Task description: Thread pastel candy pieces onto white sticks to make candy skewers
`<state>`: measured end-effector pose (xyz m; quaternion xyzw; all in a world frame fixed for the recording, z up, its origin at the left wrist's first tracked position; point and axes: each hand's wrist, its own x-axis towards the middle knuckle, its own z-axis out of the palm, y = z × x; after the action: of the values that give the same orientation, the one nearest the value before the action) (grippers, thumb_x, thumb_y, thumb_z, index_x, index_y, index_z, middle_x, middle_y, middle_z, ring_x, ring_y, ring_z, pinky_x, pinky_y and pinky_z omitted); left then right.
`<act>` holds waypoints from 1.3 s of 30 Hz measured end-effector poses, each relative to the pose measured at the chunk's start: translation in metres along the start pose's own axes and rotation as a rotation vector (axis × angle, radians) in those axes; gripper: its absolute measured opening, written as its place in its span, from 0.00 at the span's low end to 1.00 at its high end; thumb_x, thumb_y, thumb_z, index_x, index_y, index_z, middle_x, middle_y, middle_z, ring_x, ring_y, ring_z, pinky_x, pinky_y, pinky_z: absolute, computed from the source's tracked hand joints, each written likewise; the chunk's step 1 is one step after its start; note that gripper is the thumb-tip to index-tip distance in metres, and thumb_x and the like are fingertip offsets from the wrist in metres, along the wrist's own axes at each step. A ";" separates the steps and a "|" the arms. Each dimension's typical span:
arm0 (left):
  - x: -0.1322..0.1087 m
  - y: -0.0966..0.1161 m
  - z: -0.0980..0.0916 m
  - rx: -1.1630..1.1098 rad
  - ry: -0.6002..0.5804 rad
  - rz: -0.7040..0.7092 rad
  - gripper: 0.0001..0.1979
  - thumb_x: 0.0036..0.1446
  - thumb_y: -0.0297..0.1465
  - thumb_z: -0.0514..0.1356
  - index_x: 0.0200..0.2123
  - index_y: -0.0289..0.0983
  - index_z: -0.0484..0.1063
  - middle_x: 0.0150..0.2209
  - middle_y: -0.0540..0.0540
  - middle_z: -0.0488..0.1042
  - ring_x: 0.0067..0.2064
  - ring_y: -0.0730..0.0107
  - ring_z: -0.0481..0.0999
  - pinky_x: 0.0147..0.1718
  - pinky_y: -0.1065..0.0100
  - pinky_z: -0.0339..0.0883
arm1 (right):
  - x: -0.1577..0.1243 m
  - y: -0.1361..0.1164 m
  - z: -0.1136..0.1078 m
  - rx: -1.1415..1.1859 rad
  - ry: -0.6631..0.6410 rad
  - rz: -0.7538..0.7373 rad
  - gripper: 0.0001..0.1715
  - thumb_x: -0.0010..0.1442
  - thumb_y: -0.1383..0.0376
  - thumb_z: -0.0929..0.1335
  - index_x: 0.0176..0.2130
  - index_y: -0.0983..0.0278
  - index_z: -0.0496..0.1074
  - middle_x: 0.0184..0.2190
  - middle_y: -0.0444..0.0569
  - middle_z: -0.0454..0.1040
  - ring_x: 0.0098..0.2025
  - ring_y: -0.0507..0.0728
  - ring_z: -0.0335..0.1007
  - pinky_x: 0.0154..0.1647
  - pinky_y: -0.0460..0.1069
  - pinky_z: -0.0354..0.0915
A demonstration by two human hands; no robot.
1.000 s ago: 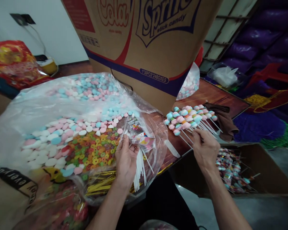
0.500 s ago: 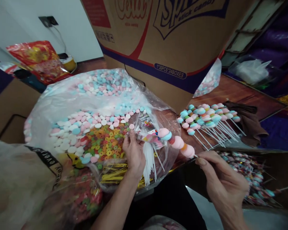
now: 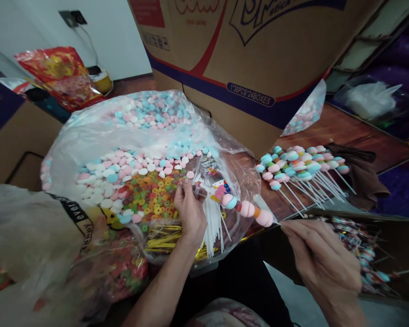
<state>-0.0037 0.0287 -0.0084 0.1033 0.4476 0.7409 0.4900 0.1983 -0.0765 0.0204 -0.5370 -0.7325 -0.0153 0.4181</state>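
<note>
A candy skewer [image 3: 247, 209] of pink and blue marshmallow-like pieces with orange and red rings slants across the middle. My right hand [image 3: 323, 261] is closed, pinching the lower end of its white stick. At the skewer's far end, my left hand [image 3: 191, 211] is closed on a clear printed wrapper [image 3: 207, 190], which now reaches over the candy pieces. Beneath the left hand lie several white sticks [image 3: 211, 227] and gold twist ties [image 3: 163, 239]. Coloured gummy rings [image 3: 153, 195] and pastel candy pieces [image 3: 102, 181] spread to its left.
Finished-looking skewers [image 3: 303, 165] lie on the table at right. Below them, an open box [image 3: 398, 240] holds many wrapped ones. A large carton [image 3: 207, 59] stands behind. Plastic bags [image 3: 27, 254] crowd the left front, and a red candy bag [image 3: 59, 75] sits at back left.
The skewer has gone into the wrapper, whose open end now lies closer to my right hand. The whole view has shifted slightly.
</note>
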 end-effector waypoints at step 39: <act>0.006 0.003 -0.007 0.353 -0.034 0.445 0.13 0.58 0.39 0.63 0.29 0.37 0.67 0.26 0.54 0.64 0.26 0.78 0.64 0.27 0.76 0.61 | -0.003 -0.014 0.002 0.179 -0.012 0.194 0.08 0.61 0.72 0.69 0.39 0.59 0.75 0.33 0.46 0.76 0.33 0.56 0.74 0.34 0.50 0.69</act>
<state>-0.0125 0.0288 -0.0119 0.2952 0.5276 0.7391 0.2970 0.1862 -0.0835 0.0230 -0.5659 -0.6780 0.0939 0.4595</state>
